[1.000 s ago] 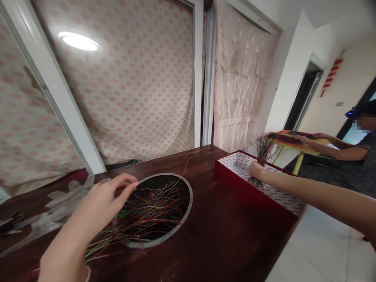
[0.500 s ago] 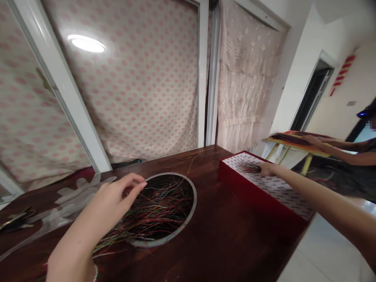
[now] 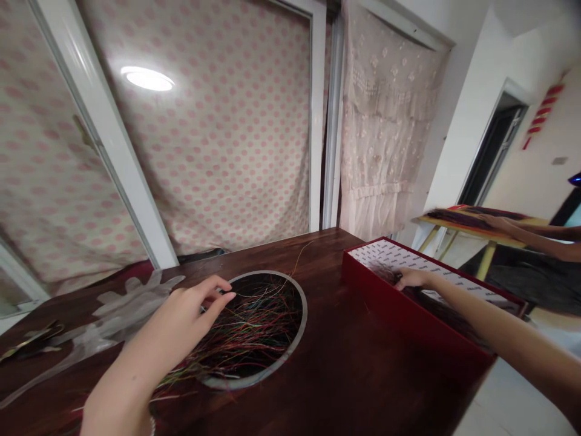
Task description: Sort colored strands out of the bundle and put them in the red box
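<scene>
My left hand [image 3: 200, 309] is over the left rim of a round opening [image 3: 305, 309] in the dark wooden table. Its thumb and index finger pinch a thin pale wire. Many thin coloured wires [image 3: 258, 330] lie across the opening and spill past its lower left edge. At the right, my right hand [image 3: 413, 278] is closed on a dark bundle of fine strands [image 3: 385, 271] over a red box [image 3: 408, 321]. The box is lined with white patterned paper, and the dark strands run along inside it under my forearm.
Clear plastic film [image 3: 131, 303] and dark scissors-like tools [image 3: 34, 342] lie on the table [image 3: 336, 375] at the left. Beyond the box, another person's hands [image 3: 499, 224] rest on a yellow table [image 3: 540, 223]. Behind stand a window frame and dotted curtain.
The dark strands now lie lower and along the inside of the red box, near my right hand. My left hand's fingertips have shifted slightly right. The view has turned a little.
</scene>
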A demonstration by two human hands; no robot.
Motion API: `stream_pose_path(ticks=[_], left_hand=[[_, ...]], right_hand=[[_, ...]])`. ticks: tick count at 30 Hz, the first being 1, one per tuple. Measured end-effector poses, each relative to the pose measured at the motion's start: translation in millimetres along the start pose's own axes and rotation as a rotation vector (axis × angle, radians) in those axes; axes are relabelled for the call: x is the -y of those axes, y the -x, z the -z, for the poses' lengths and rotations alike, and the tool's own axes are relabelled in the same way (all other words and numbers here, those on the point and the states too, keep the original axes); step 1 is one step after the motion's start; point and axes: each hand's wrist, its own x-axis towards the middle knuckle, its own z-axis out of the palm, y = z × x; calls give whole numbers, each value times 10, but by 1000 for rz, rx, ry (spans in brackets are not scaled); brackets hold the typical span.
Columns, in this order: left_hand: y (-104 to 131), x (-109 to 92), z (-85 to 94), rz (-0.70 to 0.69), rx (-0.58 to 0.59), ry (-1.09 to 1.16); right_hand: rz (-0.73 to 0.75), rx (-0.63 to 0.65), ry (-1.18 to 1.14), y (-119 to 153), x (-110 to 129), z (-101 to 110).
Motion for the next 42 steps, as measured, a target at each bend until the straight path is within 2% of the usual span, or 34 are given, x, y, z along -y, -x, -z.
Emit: stream_pose_path(ticks=[3,7,11,15,20,23,27,29,31,32,33,35,38,40,42], left_hand=[[-11,6,-17,9,14,1],[-18,2,-29,43,27,-1],[-24,-2,-36,36,48,3],[-35,-5,-50,32,55,-11],[-51,6,-70,73,102,16],[-62,40,-80,91,111,5],[-66,92,-98,87,78,18],[-70,112,-115,99,77,32],[-80,132,-140,112,74,29],[-87,143,-153,113,74,25],[-94,155,-166,112,76,20],[-108,180,-190,112,87,24],[-140,220,-242,108,117,70],[-189,256,-320,102,152,99],[-268,306,-453,106,186,97]], right_hand=[[-83,228,-37,-48,-75,22],[-144,404,-93,-100,-131,81],[-190,569,-114,-52,-128,4],[-270,537,-71,-83,-123,-100],[-392,487,-57,-158,-51,-58],[-396,335,-37,-252,99,49],[-288,10,-16,-449,547,323],[-182,-115,-31,-482,923,488],[-47,-166,-57,-417,1384,623],[47,-190,-65,-348,1628,668],[221,-231,-37,-261,1868,693],[452,-284,30,-66,2303,669],[561,-203,-21,143,2753,424],[526,-22,-43,150,2905,117],[419,228,-16,51,2954,-282]])
